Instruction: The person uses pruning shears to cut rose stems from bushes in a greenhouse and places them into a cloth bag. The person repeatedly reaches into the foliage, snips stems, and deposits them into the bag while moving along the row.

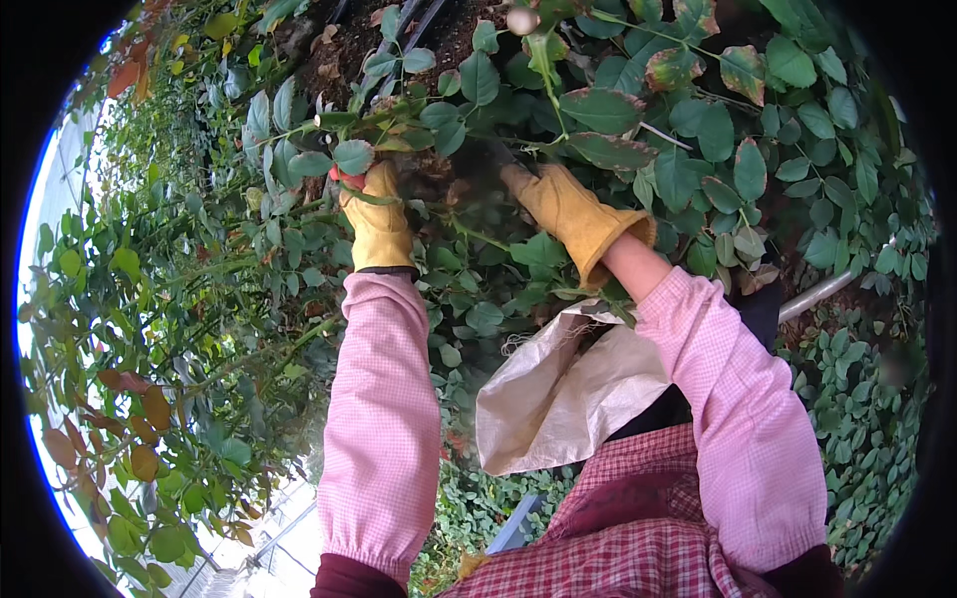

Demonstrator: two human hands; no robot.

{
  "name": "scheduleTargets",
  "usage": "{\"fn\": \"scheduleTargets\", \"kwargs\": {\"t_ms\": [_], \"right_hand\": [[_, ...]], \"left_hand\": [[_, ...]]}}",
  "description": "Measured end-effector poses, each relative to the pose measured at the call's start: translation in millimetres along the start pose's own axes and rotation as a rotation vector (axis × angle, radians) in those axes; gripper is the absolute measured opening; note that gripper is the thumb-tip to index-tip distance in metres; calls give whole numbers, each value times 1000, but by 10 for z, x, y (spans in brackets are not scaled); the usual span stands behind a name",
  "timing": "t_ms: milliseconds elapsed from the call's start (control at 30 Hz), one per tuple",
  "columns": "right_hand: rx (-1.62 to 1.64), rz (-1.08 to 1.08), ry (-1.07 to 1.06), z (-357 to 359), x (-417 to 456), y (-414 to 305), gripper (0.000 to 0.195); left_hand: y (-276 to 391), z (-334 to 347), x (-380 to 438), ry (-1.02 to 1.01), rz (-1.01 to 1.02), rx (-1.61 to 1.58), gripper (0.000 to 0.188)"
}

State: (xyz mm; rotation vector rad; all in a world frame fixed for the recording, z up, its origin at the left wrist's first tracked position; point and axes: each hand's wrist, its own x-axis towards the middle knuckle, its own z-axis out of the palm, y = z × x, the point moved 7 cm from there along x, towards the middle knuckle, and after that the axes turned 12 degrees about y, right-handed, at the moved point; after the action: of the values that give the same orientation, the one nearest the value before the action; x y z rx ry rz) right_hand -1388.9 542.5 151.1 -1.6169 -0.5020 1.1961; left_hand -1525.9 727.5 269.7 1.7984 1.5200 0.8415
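Observation:
My left hand (377, 213), in a yellow work glove, reaches in among the rose stems. Leaves cover most of its fingers. A small red thing (348, 178) shows against the glove's far left side, too hidden to name or to tell whether it is gripped. To the right, my right hand (561, 205) wears a tan-yellow glove with a wide loose cuff and points inward to the base of the bush. Its fingertips are lost in dark, blurred shade. A cut green stem (336, 119) with toothed leaves crosses just beyond the left glove.
A whitish woven sack (576, 396) with a frayed edge hangs open below my right forearm. Dark hoses (407, 37) run over brown soil at the top. A pale pipe (815, 297) lies at the right. Dense rose foliage (224, 299) surrounds both arms.

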Motion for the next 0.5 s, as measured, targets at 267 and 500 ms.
{"fn": "scheduleTargets", "kwargs": {"t_ms": [267,500], "right_hand": [[-273,-348,108,-89,-325,-409,33],[-465,-484,56,221,-51,-363,25]], "left_hand": [[13,2,54,-90,580,661,24],[379,148,-205,-31,833,736,25]]}}
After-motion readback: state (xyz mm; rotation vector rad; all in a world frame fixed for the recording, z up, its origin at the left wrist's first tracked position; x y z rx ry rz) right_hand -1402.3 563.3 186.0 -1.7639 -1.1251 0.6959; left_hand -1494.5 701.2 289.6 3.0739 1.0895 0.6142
